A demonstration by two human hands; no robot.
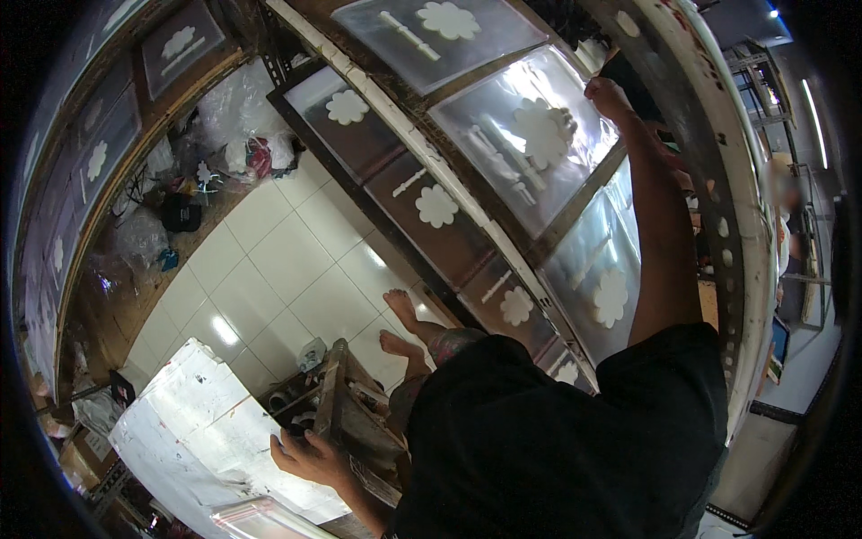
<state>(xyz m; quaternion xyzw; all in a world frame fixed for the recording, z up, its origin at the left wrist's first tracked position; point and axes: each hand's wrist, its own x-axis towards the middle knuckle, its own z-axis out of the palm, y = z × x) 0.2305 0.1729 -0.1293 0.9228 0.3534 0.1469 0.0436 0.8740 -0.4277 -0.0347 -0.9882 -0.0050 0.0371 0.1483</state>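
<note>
My right arm is stretched out to the far edge of the bench, where my right hand (611,97) is closed at the corner of a clear plastic sheet (512,193). That sheet is shiny and carries a white cloud shape (541,133) and short white bars. Beside it lie another sheet (395,36) with a cloud and a bar, and a nearer one (588,269) partly behind my arm. Low on the left, my left hand (310,458) has its fingers apart and appears to hold nothing. It is near a white paint-specked board (206,431) and a wooden stand (332,386).
A lower shelf (431,242) holds more cloud-printed sheets along the bench. Across the tiled floor (260,242), another rack (99,171) bears similar sheets, with crumpled clear plastic bags (238,103) below. A perforated metal rail (714,180) runs along the right.
</note>
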